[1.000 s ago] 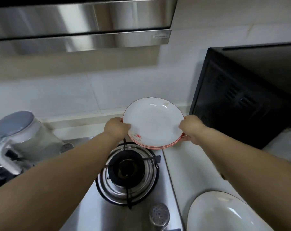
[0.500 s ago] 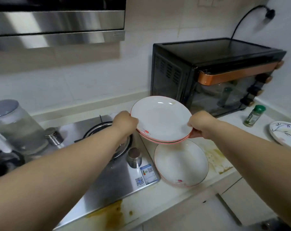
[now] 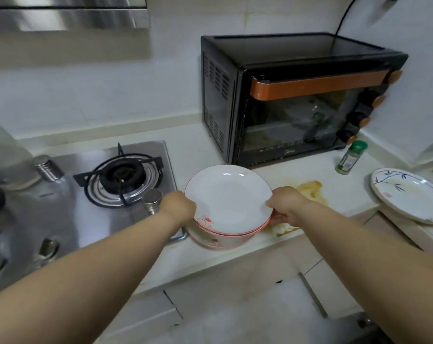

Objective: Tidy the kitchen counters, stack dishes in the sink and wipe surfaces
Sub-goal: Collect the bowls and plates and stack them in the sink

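I hold a small stack of white plates with red rims (image 3: pixel 226 197) level between both hands. My left hand (image 3: pixel 178 206) grips the stack's left edge and my right hand (image 3: pixel 286 207) grips its right edge. Directly beneath it, on the white counter (image 3: pixel 193 150), sits another white red-rimmed dish (image 3: pixel 216 240) with a red flower print; the held stack hangs just over it and covers most of it. A white plate with a bamboo drawing (image 3: pixel 409 194) lies at the far right.
A black toaster oven (image 3: pixel 297 95) stands behind the plates. A steel gas hob (image 3: pixel 121 177) with knobs is to the left, and a kettle at the left edge. A green-capped spice jar (image 3: pixel 350 157) and yellow-brown spills (image 3: pixel 309 188) are on the counter.
Both hands carried the plate stack from above the burner rightward and down, over the dish on the counter. The view swung right.
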Available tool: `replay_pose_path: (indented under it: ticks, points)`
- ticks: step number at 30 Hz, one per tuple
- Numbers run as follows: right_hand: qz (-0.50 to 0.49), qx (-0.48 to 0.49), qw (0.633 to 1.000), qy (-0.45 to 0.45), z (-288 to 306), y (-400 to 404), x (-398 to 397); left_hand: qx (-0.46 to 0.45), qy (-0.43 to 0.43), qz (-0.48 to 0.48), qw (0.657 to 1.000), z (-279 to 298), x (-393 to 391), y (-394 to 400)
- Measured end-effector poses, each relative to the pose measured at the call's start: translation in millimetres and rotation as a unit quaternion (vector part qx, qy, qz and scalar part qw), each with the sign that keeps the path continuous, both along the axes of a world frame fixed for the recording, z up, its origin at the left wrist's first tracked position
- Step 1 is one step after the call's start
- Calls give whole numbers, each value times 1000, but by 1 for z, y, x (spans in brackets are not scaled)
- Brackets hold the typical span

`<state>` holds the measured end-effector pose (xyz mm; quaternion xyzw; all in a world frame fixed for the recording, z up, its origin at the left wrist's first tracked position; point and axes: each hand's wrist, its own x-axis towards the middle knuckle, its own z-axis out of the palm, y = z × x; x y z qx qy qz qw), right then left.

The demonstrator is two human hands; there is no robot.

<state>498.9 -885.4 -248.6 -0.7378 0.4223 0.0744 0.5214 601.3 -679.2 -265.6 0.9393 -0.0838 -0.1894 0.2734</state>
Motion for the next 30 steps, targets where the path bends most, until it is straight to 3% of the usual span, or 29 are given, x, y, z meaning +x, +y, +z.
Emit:
replay_pose_path:
  ticks: [7,11,15,21,27,30]
  points:
    - [13,45,999,-9,-34,-8,8,117,-16,7,993,-17,-12,-5]
    - [25,1,1000,3,-49,-15,16,144,-26,14,989,-23,-9,-8]
    - [53,-76,995,35,-60,-18,26,149,-49,16,987,-24,-8,-9]
    - [63,-113,991,42,-65,-10,31,125,-36,18,991,-26,-3,0]
    - [68,-114,989,61,-58,-7,27,121,-31,4,992,-12,-2,-2]
    - [22,-80,996,44,-43,-19,14,89,-59,-34,994,9,-1,-17]
